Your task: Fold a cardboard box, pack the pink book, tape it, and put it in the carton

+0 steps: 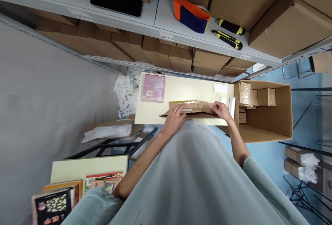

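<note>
A flattened cardboard box point(193, 110) with raised flaps lies along the front edge of the cream table point(192, 86), close to my body. My left hand point(175, 117) rests on its left part, fingers stretched over the cardboard. At the other end, my right hand point(220, 109) pinches the edge of a flap between thumb and fingers. Yellowish tape shows along the box's back left edge. A pink-purple book point(153, 88) in clear wrap lies at the table's left, and a white label point(220, 87) lies at the back right.
An open carton point(267, 128) with small boxes stands right of the table. Above runs a shelf point(160, 9) with cartons, a black phone point(116, 1), a tape dispenser point(191, 15) and two utility knives point(229, 33). Magazines point(55, 204) are stacked at lower left.
</note>
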Available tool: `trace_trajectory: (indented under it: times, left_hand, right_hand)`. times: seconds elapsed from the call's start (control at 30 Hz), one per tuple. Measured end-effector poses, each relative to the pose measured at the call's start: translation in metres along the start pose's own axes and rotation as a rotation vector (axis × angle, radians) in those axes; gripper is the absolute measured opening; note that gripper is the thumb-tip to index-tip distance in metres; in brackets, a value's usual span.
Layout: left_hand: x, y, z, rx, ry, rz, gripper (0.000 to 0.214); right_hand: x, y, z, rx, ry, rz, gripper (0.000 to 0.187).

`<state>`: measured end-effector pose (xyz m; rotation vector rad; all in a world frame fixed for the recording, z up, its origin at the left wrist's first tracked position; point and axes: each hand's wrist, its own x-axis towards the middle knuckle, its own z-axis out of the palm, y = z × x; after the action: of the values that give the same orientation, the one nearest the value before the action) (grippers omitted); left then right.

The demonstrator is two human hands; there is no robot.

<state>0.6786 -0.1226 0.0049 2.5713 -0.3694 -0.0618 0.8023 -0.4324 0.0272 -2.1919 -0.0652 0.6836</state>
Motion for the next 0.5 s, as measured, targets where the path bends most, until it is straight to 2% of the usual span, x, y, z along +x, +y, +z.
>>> trace_trajectory:
  times: [0.13,0.2,0.27,0.37,0.5]
  left_hand:
    - [-0.016,0.01,-0.012,0.062,0.253,0.021,0.022]
    - [-0.023,0.012,-0.016,0.076,0.324,0.018,0.019]
    - [-0.029,0.012,-0.019,0.066,0.334,0.004,0.017]
    - [-0.032,0.008,-0.025,0.056,0.298,-0.041,0.019]
    - [-0.03,0.0,-0.034,0.074,0.313,-0.158,0.021]
  right_hand:
    - [-0.004,-0.02,-0.009,-0.009,0.31,-0.076,0.049]
    - [-0.005,-0.03,-0.018,-0.028,0.476,-0.067,0.052]
    - [-0.005,-0.039,-0.027,-0.047,0.584,-0.072,0.052]
    - [-0.004,-0.046,-0.037,-0.073,0.64,-0.088,0.049]
    - [-0.007,-0.044,-0.031,-0.073,0.701,-0.091,0.052]
